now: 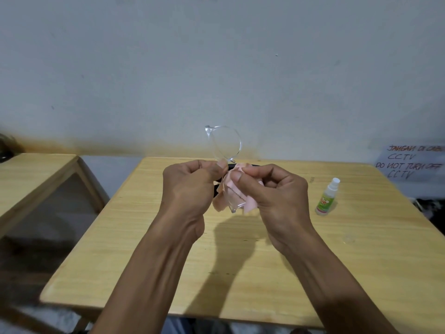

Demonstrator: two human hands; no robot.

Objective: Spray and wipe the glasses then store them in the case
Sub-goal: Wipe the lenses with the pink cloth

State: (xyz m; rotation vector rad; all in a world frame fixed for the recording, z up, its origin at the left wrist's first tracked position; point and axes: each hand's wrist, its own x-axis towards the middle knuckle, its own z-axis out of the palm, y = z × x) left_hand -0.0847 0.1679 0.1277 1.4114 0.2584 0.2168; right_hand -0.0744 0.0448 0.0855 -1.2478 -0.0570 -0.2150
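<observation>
Both hands are raised above the wooden worktop (265,273). The left hand (190,186) pinches the clear-framed glasses (225,145) at the frame, with one lens standing upright above the fingers. The right hand (274,196) grips a pink cloth (250,203) folded over the lower lens. A dark object, partly hidden behind the hands, lies on the worktop. The spray bottle (327,197) stands upright on the worktop, to the right of the hands and apart from them.
</observation>
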